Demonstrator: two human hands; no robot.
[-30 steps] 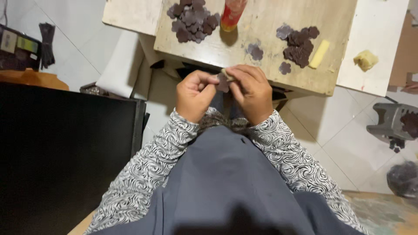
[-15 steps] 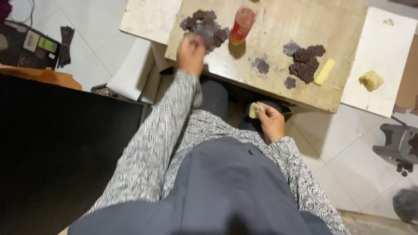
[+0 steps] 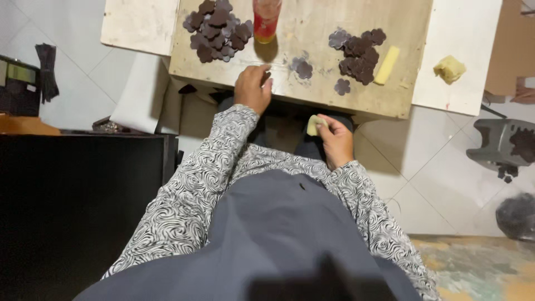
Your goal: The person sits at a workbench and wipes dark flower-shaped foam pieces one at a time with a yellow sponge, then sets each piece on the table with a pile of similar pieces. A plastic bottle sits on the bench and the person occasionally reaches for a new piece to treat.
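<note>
The right hand (image 3: 336,139) pinches a pale yellow block (image 3: 315,125) near the lap, long axis indistinct, while the left hand (image 3: 252,88), fingers loosely curled and holding nothing, has drawn back from the dark flower-shaped pieces (image 3: 216,30) to the wooden board (image 3: 312,50) edge

The scene is seen through 1 camera, worn on the head and aimed steeply downward along the torso. The lap and patterned sleeves are taken up close in the lower frame; the wooden worktop (image 3: 312,33) is seen farther off along the top edge, with tiled floor to either side. No second view is supplied.
</note>
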